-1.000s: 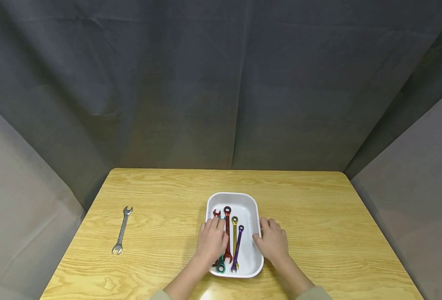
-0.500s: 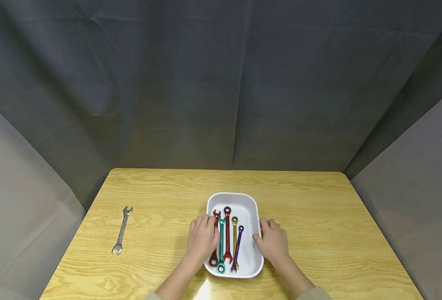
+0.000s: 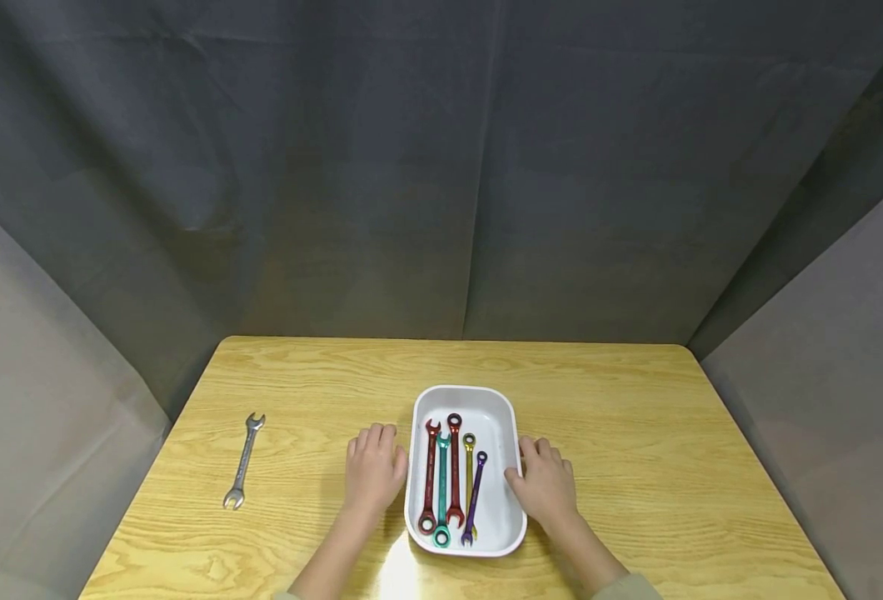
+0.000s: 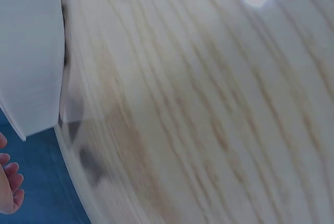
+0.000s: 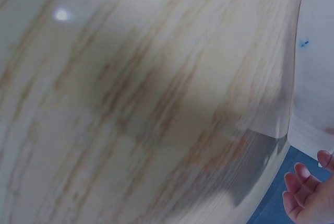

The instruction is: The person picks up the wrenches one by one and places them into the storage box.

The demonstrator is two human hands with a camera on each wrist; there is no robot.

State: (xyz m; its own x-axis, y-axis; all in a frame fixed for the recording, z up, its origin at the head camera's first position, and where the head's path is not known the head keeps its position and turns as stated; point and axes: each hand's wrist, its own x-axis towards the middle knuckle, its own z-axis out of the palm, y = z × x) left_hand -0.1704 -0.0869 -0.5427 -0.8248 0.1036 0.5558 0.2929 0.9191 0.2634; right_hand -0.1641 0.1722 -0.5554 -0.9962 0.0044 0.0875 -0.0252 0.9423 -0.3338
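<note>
A white tray (image 3: pixel 497 517) holds several colored ratcheting combination wrenches side by side: a dark red wrench (image 3: pixel 430 479), a green wrench (image 3: pixel 443 487), a red wrench (image 3: pixel 454 467), a yellow wrench (image 3: pixel 469 471) and a purple wrench (image 3: pixel 475 498). Just left of the tray my left hand (image 3: pixel 370 471) is over the table with relaxed fingers and nothing in it. The left wrist view shows its fingertips (image 4: pixel 15 179) near the tray's outer wall. My right hand (image 3: pixel 546 483) holds the tray's right rim, thumb over the edge; its curled fingers (image 5: pixel 302 182) appear in the right wrist view.
A silver double open-end wrench (image 3: pixel 244 462) lies alone on the wooden table (image 3: pixel 606 400), left of my left hand. Dark grey curtains (image 3: pixel 381 167) hang behind the table and at its sides.
My left hand has moved left, out from over the wrenches and past the rim, so the dark red and green wrenches now show whole. My right hand stays at the tray's right side.
</note>
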